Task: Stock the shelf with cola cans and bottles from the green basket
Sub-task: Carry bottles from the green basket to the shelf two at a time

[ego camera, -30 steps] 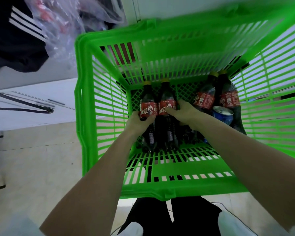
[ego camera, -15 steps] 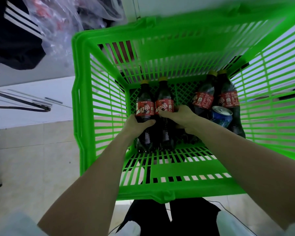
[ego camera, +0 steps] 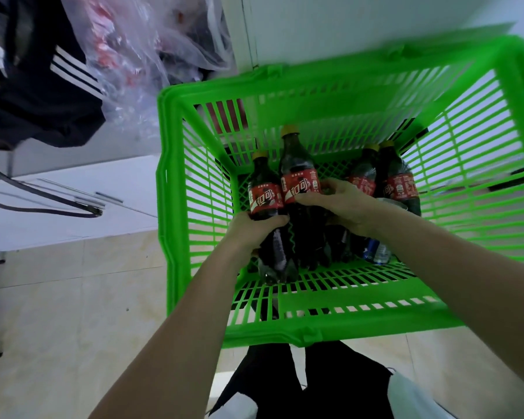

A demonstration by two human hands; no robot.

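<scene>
The left hand [ego camera: 254, 229] is wrapped around the lower body of a cola bottle [ego camera: 263, 201], its fingers curled just under the red label, and the right hand [ego camera: 342, 204] grips a second cola bottle [ego camera: 298, 173] at the label, thumb across the front. The two held bottles stand side by side, touching or nearly so, the right-hand one sitting higher, with its yellow cap above its neighbour's. Both are inside the green basket [ego camera: 330, 325], toward its left half. Behind the right hand, two more cola bottles [ego camera: 398, 182] with the same red labels and yellow caps lean against the far right corner of the basket. Under the right wrist a blue can [ego camera: 377, 252] lies on the basket floor, though blur and the arm make it hard to tell whether more than one can is there. The basket rests on a pale tiled floor [ego camera: 58, 313], with a dark striped garment [ego camera: 43, 95] and a clear plastic bag [ego camera: 139, 55] off to the upper left.
</scene>
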